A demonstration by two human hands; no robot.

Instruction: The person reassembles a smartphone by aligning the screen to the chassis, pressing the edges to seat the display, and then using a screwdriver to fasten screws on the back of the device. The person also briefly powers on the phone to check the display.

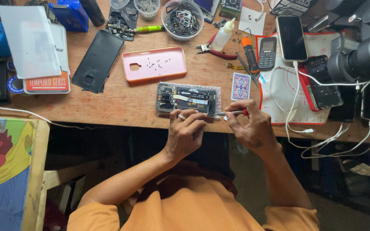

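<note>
Left hand (188,128) fingers curled, steadying opened phone (188,99) at surface (129,102) front edge; right hand (247,122) pinched on screwdriver (233,113). Phone probably light, rigid, fragile inside; grip by frame edges

Two hands (185,130), one opened phone (188,99)

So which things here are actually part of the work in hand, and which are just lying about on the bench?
In use:
- opened phone, steadied by the left hand
- small screwdriver, held in the right hand
- pink case holding loose screws

Lying about:
- black back cover
- keypad phone
- red-handled cutters
- white squeeze bottle
- playing card
- bowl of small parts
</note>
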